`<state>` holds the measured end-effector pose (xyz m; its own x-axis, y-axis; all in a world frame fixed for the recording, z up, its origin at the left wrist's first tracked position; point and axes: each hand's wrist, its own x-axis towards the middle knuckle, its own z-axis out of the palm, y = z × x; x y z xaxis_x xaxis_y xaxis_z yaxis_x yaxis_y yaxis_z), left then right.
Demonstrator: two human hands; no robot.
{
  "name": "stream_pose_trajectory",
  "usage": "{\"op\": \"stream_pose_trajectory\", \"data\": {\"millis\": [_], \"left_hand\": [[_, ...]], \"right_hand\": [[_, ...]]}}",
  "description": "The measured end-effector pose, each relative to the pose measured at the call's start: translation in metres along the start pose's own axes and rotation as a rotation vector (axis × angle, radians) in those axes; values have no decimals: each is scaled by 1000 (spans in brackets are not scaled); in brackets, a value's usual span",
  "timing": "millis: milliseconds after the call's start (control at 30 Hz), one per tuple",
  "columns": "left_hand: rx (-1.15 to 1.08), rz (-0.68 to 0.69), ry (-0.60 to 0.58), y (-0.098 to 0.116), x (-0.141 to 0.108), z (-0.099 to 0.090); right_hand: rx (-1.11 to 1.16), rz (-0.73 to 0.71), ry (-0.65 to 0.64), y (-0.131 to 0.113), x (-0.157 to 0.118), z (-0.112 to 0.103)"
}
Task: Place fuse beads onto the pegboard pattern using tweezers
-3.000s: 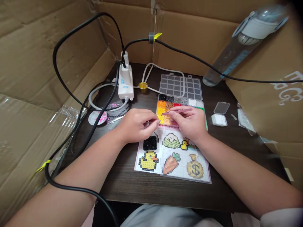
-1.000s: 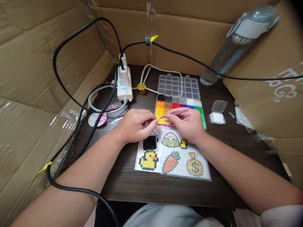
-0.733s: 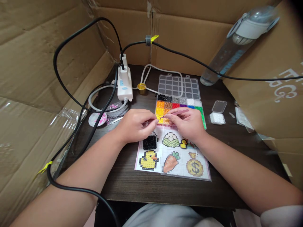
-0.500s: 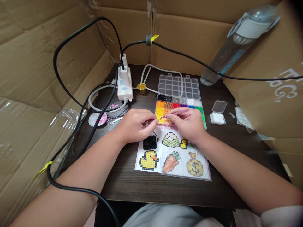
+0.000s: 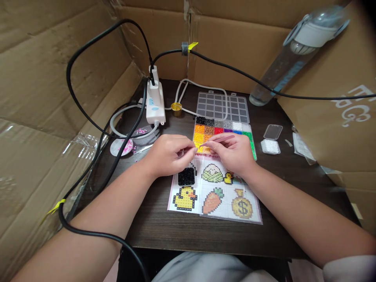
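Pink tweezers (image 5: 221,139) are gripped in my right hand (image 5: 235,152), their tip pointing left toward my other hand. My left hand (image 5: 173,156) is closed, thumb and index finger pinched just left of the tip; anything between them is too small to make out. Both hands hover at the front edge of a bead box (image 5: 248,128) with colored compartments. Below them lies a pattern sheet (image 5: 226,217) showing a duck, a carrot and a money bag. A small tray of black beads (image 5: 186,176) rests on the sheet, close under my left hand.
A power strip (image 5: 155,105) with black cables stands at the back left, a gold cup (image 5: 176,109) beside it. A small box of white beads (image 5: 270,147) sits at right. A bottle (image 5: 282,70) leans against the cardboard wall. One black cable crosses my left forearm.
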<state>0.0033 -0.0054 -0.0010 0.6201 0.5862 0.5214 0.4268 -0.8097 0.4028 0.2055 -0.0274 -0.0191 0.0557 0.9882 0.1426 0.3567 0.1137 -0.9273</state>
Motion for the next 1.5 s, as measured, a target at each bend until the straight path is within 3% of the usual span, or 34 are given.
{"op": "stream_pose_trajectory", "data": {"millis": [533, 767, 933, 1067, 1200, 1333, 1500], "left_hand": [[-2, 2, 2, -1, 0, 1], [-5, 16, 7, -1, 0, 1], [-9, 34, 15, -1, 0, 0], [-14, 33, 14, -1, 1, 0], [-13, 30, 7, -1, 1, 1], [-7, 35, 5, -1, 1, 2], [15, -24, -37, 1, 2, -1]], "right_hand": [[-19, -12, 0, -1, 1, 0], [91, 37, 44, -5, 0, 0], [69, -103, 158, -34, 1, -22], [36, -220, 242, -52, -18, -52], [13, -137, 247, -34, -63, -69], [-83, 20, 182, -1, -103, -70], [-18, 45, 222, 13, -107, -65]]}}
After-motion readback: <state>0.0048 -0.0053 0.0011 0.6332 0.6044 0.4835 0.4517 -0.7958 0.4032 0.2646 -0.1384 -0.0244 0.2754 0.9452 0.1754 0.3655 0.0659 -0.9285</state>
